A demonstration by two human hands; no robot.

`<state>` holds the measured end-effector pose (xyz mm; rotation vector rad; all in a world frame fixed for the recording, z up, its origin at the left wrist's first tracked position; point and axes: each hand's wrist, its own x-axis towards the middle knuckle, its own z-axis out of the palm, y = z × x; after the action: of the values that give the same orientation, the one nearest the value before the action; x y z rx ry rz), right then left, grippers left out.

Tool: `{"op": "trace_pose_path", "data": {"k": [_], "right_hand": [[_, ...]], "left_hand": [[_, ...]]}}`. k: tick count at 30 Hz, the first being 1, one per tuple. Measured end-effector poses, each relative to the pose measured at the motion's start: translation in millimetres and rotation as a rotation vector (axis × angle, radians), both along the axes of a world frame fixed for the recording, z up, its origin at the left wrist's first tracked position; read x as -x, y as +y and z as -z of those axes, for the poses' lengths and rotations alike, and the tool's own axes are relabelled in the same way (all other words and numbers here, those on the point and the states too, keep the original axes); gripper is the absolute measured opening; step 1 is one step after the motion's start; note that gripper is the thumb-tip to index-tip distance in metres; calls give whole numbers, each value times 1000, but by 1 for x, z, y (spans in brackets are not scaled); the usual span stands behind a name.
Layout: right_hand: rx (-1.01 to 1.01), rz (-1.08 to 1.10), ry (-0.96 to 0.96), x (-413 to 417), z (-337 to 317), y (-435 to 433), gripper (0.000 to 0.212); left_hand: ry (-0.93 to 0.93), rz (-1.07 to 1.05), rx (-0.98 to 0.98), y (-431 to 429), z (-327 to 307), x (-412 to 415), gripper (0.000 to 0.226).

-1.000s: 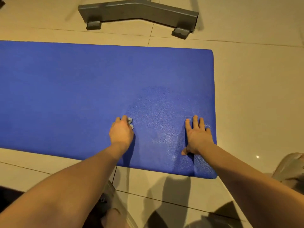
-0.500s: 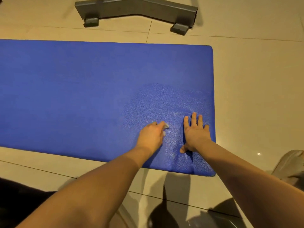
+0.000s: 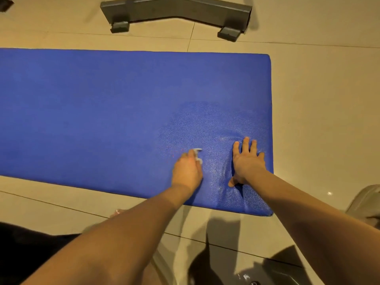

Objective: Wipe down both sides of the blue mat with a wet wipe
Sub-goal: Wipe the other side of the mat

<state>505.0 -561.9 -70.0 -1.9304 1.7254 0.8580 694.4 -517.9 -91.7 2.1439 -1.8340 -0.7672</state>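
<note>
The blue mat (image 3: 102, 112) lies flat on the tiled floor, running off the left edge of the view, with its right end in front of me. A damp, shiny patch covers its near right part. My left hand (image 3: 188, 171) holds a small white wet wipe (image 3: 197, 155) under its curled fingers and presses it on the mat near the front edge. Only a bit of the wipe shows past the fingertips. My right hand (image 3: 246, 161) lies flat on the mat with fingers spread, close to the right end, a hand's width from my left hand.
A grey metal stand base (image 3: 176, 11) with two feet sits on the floor just beyond the mat's far edge. Beige tiles (image 3: 324, 99) surround the mat. A pale shoe (image 3: 366, 202) shows at the right edge, and dark objects lie at the bottom right.
My left hand swept the wipe rightward toward my right hand, then slid back a little to the left. My right hand stayed pressed flat on the mat.
</note>
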Motion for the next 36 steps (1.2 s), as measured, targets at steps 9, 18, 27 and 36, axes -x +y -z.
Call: {"op": "trace_pose_path", "data": {"k": [9,18,27,36], "right_hand": [[-15,-18,-7,4,-6,2,151],[-45,-3,-80,0,-13,23,142],[-30,-65,40,-12,-5,36,151],[-47,-54,87,-19,-3,31,155]], "left_hand": [[-186,378,-69,-4,-15,11,32],[-373,-235,-281,12,-29,-82,35],[126,-59,-50,23,-7,11,24],[-202,8,58,16,-5,-51,19]]}}
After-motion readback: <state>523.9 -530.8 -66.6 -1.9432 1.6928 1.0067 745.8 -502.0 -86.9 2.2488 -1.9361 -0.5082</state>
